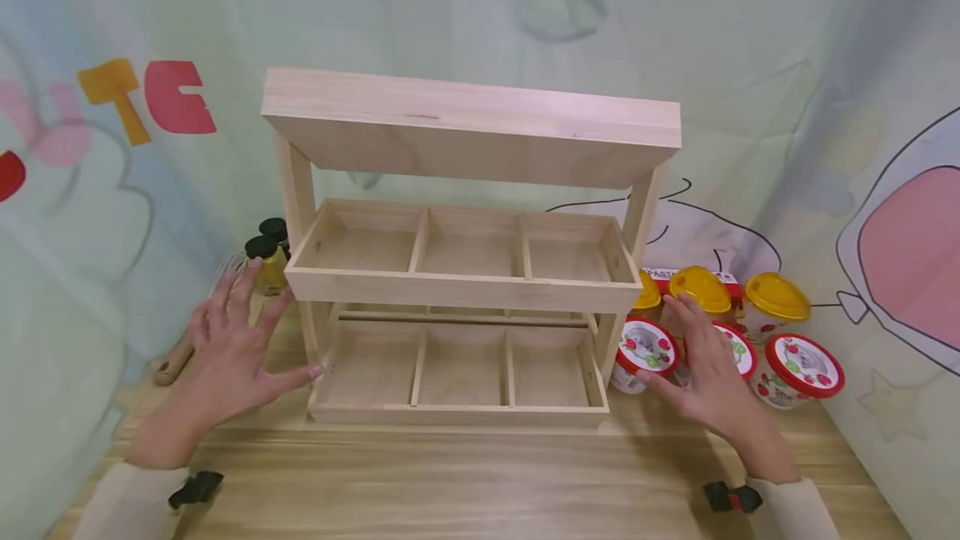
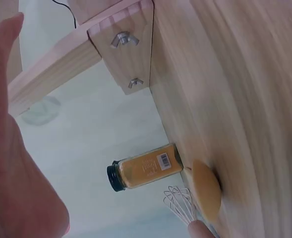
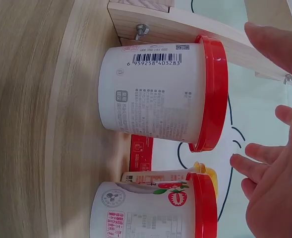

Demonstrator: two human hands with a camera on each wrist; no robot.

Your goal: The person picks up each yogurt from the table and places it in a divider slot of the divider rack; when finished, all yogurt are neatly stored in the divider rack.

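Wooden rack (image 1: pixel 465 273) front and centre on the wooden table (image 1: pixel 480 482), two tiers of trays under a slanted top board, each tray split into three compartments, all of them bare wood. Left hand (image 1: pixel 232 348) is up at the rack's left side, fingers spread wide and straight, gripping nothing; its thumb tip sits right at the front left corner of the lower tray, and whether it actually touches is hard to call. Over on the other side, right hand (image 1: pixel 708 377) hovers with fingers straight and loosely fanned, directly above the red-lidded tubs, holding nothing. The wrist view confirms it: fingers (image 3: pixel 257 166) are clear of the nearest red-lidded tub (image 3: pixel 163 94), which stands just beside the rack's lower tray and its bolt.

Four tubs show red lids with strawberry artwork; one (image 1: pixel 643 352) sits right against the rack's right leg, another (image 1: pixel 798 369) further out to the right. Behind them, yellow-lidded tubs (image 1: pixel 776 300) and a red and white box (image 1: pixel 663 275), partly hidden.

Left of the rack, two dark-capped spice jars; the front one (image 1: pixel 267 267) holds yellow powder, and the left wrist view catches it (image 2: pixel 146 167) clearly, barcode label and all. Beside it, a wire whisk (image 2: pixel 181 204) with a wooden handle (image 1: pixel 174 365). Cartoon-printed cloth (image 1: pixel 112 157) hangs behind everything.
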